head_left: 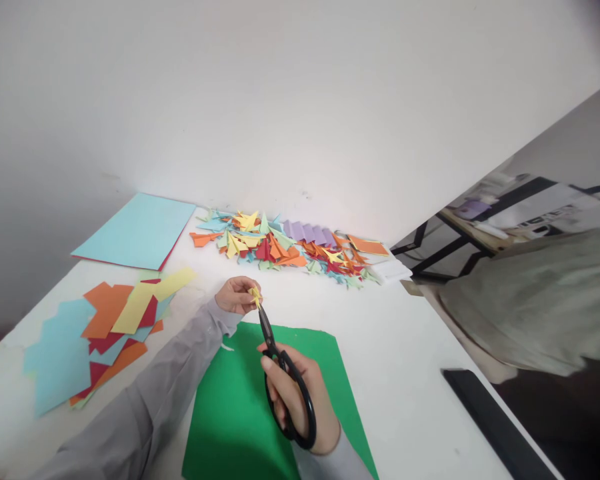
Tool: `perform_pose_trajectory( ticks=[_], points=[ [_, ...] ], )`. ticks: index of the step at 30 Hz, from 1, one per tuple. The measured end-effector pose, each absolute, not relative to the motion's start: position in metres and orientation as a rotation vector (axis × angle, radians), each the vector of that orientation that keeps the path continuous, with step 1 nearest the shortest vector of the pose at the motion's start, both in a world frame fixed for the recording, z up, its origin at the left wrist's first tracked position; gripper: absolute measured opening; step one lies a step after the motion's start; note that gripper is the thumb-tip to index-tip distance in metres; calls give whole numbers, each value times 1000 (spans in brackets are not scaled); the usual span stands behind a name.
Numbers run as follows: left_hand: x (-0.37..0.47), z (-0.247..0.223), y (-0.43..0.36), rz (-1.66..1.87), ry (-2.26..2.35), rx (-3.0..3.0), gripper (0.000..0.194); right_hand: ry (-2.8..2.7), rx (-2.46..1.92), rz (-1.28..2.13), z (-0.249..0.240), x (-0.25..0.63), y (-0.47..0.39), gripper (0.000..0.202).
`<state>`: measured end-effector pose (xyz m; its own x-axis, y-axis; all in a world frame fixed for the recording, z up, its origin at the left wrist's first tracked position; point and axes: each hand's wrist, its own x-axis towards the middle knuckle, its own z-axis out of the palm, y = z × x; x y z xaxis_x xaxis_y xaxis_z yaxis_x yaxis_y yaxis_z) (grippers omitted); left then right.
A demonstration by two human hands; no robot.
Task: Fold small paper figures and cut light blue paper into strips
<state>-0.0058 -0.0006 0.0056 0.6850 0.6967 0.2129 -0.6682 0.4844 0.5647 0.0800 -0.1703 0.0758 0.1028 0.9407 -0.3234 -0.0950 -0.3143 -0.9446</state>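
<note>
My left hand [236,295] pinches a small piece of folded yellow paper [255,295] between thumb and fingers, above the table just beyond the green sheet. In my right hand [300,390] are black-handled scissors [266,329], with fingers through the loops. Their blades point away from me and their tips meet the lower end of the yellow paper. The blades look nearly closed. Beneath my right hand lies the green sheet [225,413], with a small white scrap [227,347] near its upper left.
Loose coloured paper pieces [65,347] lie at the left, a light blue sheet [137,230] behind them. Folded paper shapes [265,248] line the wall, beside a pleated purple paper [307,233]. A black bar [495,420] lies at the right edge; a person's clothing [540,300] shows beyond.
</note>
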Motion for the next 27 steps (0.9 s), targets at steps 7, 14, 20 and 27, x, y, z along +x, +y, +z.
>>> perform_pose_trajectory(
  ticks=[7,14,20,27],
  points=[
    [-6,7,0,833,79,676,26,-807,-1330,1451,81,79,-171,52],
    [-6,7,-1,831,44,680,24,-748,-1175,1505,66,79,-175,73],
    [-4,4,-1,795,43,691,25,-739,-1211,1508,71,78,-175,77],
    [-5,4,0,773,52,680,26,-878,-1190,1447,70,80,-173,64]
  ],
)
